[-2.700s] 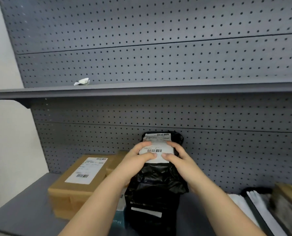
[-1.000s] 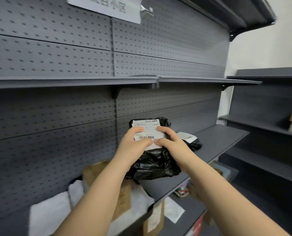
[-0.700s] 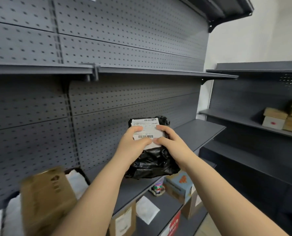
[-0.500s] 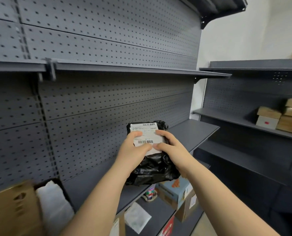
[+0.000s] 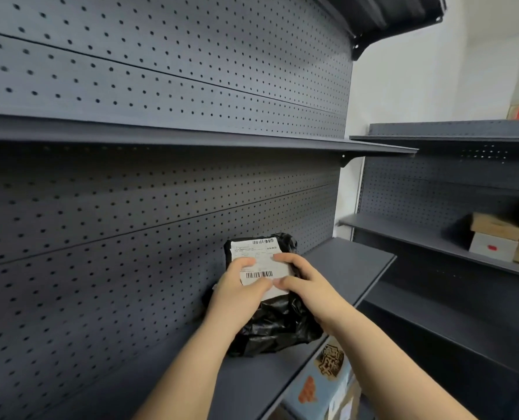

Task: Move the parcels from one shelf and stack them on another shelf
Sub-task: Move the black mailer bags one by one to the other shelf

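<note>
Grey shelf [image 5: 343, 268], hand-held black parcel [image 5: 278, 325]

I have both hands on the parcel [image 5: 270, 301]: my left hand [image 5: 237, 294] on its left side, my right hand [image 5: 305, 287] on its right, thumbs meeting over the label [image 5: 259, 265] on top. The parcel is over the shelf [image 5: 343, 268]; I cannot tell whether it touches. Behind my hands stands the pegboard [image 5: 131, 222]. Above them runs an upper shelf [image 5: 191, 140]. Below my right forearm, under the shelf edge, sits a carton [image 5: 322, 386]. Well off to the right of my right hand, a side shelf [image 5: 418, 237] carries stacked boxes [image 5: 506, 237] at its far right end.
</note>
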Demonstrator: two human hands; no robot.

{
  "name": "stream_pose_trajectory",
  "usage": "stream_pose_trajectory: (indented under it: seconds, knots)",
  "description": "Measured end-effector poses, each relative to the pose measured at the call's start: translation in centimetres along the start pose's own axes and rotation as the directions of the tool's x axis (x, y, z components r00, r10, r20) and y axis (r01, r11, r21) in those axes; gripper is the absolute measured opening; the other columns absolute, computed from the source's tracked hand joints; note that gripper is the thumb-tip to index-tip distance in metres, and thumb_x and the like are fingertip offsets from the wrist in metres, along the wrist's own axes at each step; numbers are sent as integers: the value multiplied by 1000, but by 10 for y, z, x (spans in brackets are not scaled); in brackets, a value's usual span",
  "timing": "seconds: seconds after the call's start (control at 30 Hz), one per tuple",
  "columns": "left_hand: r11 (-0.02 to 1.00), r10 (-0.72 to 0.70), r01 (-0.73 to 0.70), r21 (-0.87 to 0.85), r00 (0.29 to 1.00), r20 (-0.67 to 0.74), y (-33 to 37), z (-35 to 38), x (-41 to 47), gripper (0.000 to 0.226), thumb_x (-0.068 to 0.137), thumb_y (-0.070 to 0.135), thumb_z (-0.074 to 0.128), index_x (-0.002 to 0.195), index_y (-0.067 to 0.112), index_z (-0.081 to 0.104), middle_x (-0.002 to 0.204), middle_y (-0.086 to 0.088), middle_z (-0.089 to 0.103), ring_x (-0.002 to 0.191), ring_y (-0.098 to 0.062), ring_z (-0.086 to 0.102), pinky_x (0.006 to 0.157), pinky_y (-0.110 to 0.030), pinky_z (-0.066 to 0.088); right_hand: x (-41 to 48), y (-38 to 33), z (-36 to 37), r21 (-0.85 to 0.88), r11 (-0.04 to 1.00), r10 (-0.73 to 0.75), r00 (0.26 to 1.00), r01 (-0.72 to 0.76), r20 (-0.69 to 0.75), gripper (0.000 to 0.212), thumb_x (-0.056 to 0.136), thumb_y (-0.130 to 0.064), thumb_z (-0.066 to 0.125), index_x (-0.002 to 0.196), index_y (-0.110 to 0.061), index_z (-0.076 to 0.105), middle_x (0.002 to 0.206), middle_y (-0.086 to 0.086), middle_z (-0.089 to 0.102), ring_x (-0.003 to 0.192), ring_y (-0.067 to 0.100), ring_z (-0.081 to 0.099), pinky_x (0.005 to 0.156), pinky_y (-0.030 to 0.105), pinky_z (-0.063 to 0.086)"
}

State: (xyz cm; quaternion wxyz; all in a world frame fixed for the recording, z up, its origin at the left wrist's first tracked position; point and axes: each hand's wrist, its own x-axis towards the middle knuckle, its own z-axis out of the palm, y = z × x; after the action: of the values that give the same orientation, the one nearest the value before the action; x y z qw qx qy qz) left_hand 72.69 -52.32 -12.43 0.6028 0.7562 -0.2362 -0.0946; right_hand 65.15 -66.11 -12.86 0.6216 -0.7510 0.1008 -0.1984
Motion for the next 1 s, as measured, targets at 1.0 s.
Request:
stream_pose_trajectory:
  seconds: [1.0]
  knots:
    - [968, -176, 243, 67, 841, -511, -42, 87, 115, 45, 81, 32, 63, 124, 40, 53, 123, 10, 55, 95, 4, 56, 76, -19, 46, 203, 86, -55, 46, 997, 19, 796, -59, 605, 30, 91, -15, 64, 112, -36, 66, 120, -4, 69, 110, 19, 66, 105, 43, 49]
